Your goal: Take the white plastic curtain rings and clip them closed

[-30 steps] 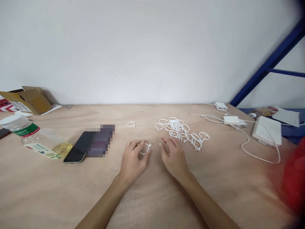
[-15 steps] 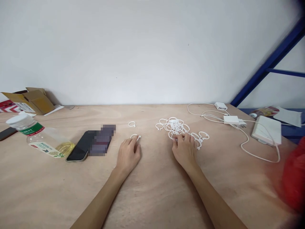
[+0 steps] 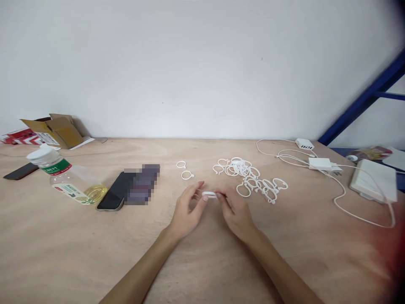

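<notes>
Two bare forearms are extending from six o'clock across the pale wooden worktop (image 3: 205, 266); the two hands are meeting near its middle, sharing one ring (image 3: 209, 195) between their fingertips. The ring is looking small, thin and white, showing almost edge-on as a flat oval; whether it is touching the worktop I cannot tell. The left hand (image 3: 186, 213) is pinching the ring's left end with thumb and forefinger narrowed, the other fingers hanging loosely apart; the right hand (image 3: 236, 213) is pinching the right end, palm down, fingers curling close together.

At eleven o'clock from the hands, two loose rings (image 3: 187, 175) are lying near each other but apart; at one o'clock a heap of rings (image 3: 249, 177) is sprawling, too tangled for counting. At nine o'clock one phone (image 3: 114, 197) is lying with its dark screen up; just beyond it one clear bottle (image 3: 68, 179) with a white cap is holding a little yellow liquid. Farther off, at ten o'clock, a second phone (image 3: 20, 171) and one open cardboard box (image 3: 57, 128) are sitting; at two o'clock two white chargers (image 3: 322, 163) are trailing a looping cable (image 3: 343, 198).
</notes>
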### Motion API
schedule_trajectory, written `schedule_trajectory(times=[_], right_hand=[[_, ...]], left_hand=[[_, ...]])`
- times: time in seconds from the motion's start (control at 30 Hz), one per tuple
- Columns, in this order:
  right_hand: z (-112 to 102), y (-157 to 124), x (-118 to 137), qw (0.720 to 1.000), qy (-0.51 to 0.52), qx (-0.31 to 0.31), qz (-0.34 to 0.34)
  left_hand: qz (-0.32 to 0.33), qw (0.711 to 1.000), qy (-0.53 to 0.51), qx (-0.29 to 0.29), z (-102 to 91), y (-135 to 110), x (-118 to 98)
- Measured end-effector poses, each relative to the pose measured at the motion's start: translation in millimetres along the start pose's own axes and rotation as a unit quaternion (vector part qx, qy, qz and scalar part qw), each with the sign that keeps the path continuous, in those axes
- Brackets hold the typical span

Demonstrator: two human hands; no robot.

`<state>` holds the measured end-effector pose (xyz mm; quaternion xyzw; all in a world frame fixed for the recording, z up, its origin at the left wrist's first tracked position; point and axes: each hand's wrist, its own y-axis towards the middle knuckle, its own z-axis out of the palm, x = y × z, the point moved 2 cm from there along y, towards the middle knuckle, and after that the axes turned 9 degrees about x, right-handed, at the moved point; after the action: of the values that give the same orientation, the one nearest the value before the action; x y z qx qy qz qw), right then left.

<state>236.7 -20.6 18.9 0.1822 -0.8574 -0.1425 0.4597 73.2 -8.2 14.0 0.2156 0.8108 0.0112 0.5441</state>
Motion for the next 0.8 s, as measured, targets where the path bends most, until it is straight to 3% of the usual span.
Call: schedule_trajectory(times=[0.13,0.27,0.37,0.53,0.8], right_hand=[[8,-3,7,0.998,0.054,0.02,-0.024],[4,-2,6,0.995,0.098,-0.014,0.009],[5,-2,3,0.984,0.17,-0.029,0.042],[8,1,0,0.953,0.276,-0.008,0.124],[9,3,3,0.941,0.312,0.035,0.128]], left_hand=[[-0.067,0.994,-0.081,0.034,2.6,0,-3],[-0.11,0.962,-0.224,0.112,1.9,4,-6],[-0.126,0.942,-0.278,0.139,2.1,4,-10],[-0.1,0.955,-0.229,0.158,4.5,2,-16],[-0.038,0.992,-0.044,0.111,7.3,-5,-12]])
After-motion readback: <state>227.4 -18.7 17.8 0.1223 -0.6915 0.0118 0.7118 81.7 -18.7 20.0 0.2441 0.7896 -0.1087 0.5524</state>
